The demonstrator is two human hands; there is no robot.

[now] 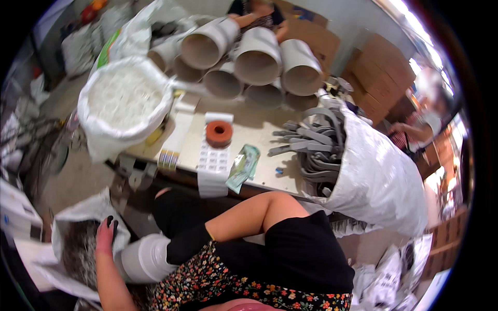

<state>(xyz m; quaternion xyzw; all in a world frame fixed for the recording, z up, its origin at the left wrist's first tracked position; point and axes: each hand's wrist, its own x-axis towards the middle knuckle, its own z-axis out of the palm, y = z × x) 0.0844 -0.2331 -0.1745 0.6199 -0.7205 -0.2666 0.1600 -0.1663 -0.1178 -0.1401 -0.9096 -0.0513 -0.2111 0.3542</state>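
Note:
My left hand (105, 236) is over the right side of a white sack (118, 236) at the lower left, filled with dark, thin, glossy pieces (78, 249). Its fingers look drawn together, with small black bits at their tips; I cannot make out whether these are coverings or something held. Just right of that hand, a grey-white plastic cylinder (148, 259) with a stepped collar lies beside my lap. My right hand is out of view. Ahead, the worktable (194, 140) bears a reddish-brown tape roll (219, 133) on a white label sheet (213, 160).
A green-white packet (244, 168) lies by the labels. An open white sack of clear pieces (124, 98) stands left; another (378, 171) spills grey curved strips (311, 142) at right. Large white pipes (258, 57) are stacked behind. Two other people (258, 13) and cartons (381, 67) are beyond.

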